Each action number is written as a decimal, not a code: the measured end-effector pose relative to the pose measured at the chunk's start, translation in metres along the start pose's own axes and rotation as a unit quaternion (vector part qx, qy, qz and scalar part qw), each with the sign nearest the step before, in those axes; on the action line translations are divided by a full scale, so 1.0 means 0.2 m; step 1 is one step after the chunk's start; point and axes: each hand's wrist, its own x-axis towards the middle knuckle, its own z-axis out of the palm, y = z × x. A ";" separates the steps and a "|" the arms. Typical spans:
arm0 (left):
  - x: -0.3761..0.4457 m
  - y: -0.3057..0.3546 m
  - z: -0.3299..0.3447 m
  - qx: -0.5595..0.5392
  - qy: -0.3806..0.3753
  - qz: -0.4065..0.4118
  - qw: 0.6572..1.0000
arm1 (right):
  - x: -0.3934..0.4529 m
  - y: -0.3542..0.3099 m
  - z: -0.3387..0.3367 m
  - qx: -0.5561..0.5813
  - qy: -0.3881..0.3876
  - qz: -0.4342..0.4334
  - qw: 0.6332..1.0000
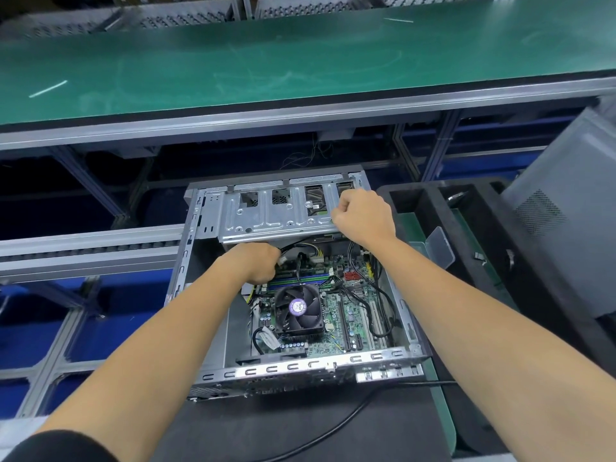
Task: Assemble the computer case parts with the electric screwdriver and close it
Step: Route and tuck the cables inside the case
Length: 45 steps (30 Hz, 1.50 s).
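**Both hands inside the open case**

Across the top of the frame runs the green conveyor belt (300,58). At right, a grey side panel (566,208) leans over a black foam tray (433,208). Your open computer case (206,375) lies on the dark surface (300,428) at centre, motherboard up, with the fan (299,311) in its lower middle. Your right hand (363,215) rests curled as a fist on the drive cage (266,211), upper centre. Your left hand (253,263) pinches the cables (300,253) just beneath that cage.
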 end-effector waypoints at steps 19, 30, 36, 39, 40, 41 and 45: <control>0.11 0.01 0.04 -0.043 0.044 0.042 0.997 | 0.00 0.01 0.01 0.005 0.007 0.003 1.000; 0.14 0.10 0.04 0.043 0.084 -0.027 0.995 | 0.00 0.01 0.00 0.013 0.003 0.004 1.000; 0.18 0.10 0.06 -0.008 0.048 -0.041 0.998 | 0.00 0.00 0.00 0.022 0.004 0.003 1.000; 0.20 0.09 0.08 0.003 0.076 -0.037 0.996 | 0.00 0.00 -0.01 0.023 0.003 0.001 1.000; 0.21 0.09 0.08 0.007 0.083 -0.038 0.996 | 0.00 0.01 -0.01 0.023 0.003 0.001 1.000; 0.21 0.09 0.09 0.011 0.087 -0.041 0.995 | 0.00 0.01 -0.01 0.024 0.003 0.001 1.000; 0.22 0.08 0.09 0.000 0.079 -0.042 0.996 | 0.00 0.00 -0.01 0.026 0.003 -0.002 1.000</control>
